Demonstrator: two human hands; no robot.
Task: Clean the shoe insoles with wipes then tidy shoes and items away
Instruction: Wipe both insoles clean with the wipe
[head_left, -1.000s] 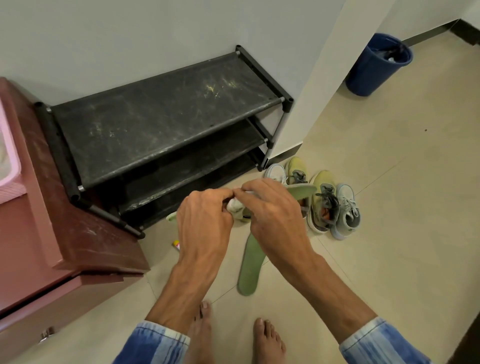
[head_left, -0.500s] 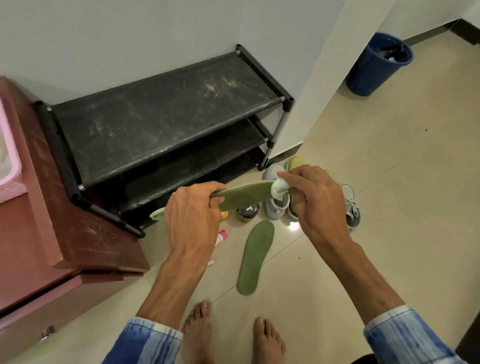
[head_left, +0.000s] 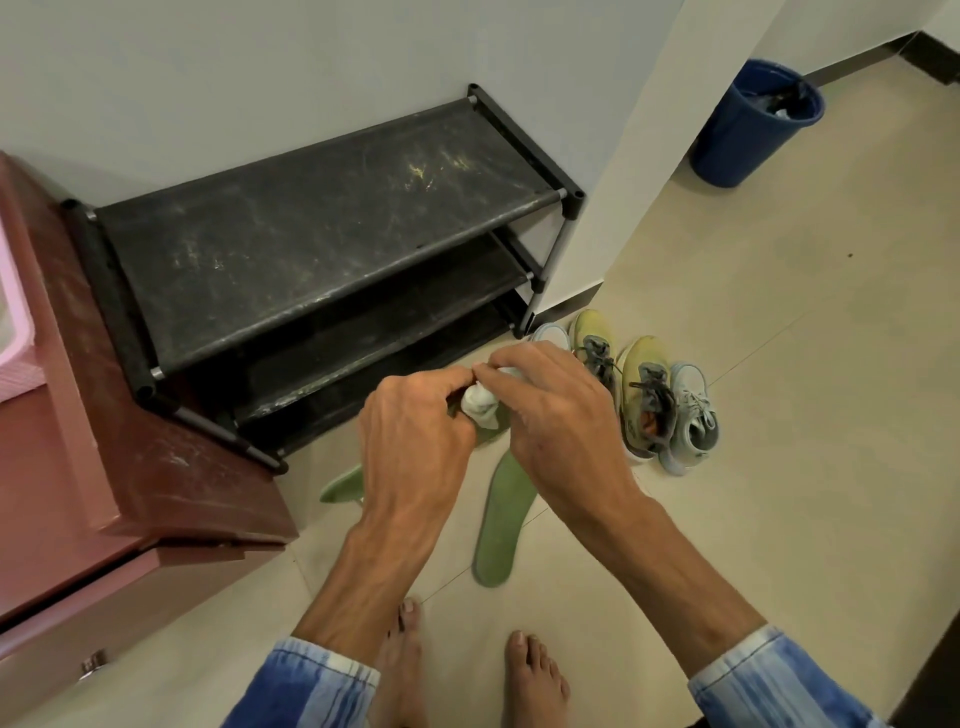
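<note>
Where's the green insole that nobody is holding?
In the head view the loose insole lies on the floor under the right hand, left of the shoes.

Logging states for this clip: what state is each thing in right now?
left grip: grips held insole
right grip: pinches wipe
wipe: bunched, against held insole
held insole: lifted, mostly hidden
second insole: flat on floor
shoes: upright, side by side on floor
shoe rack: top shelf dusty
bin: uncovered, something dark inside
</note>
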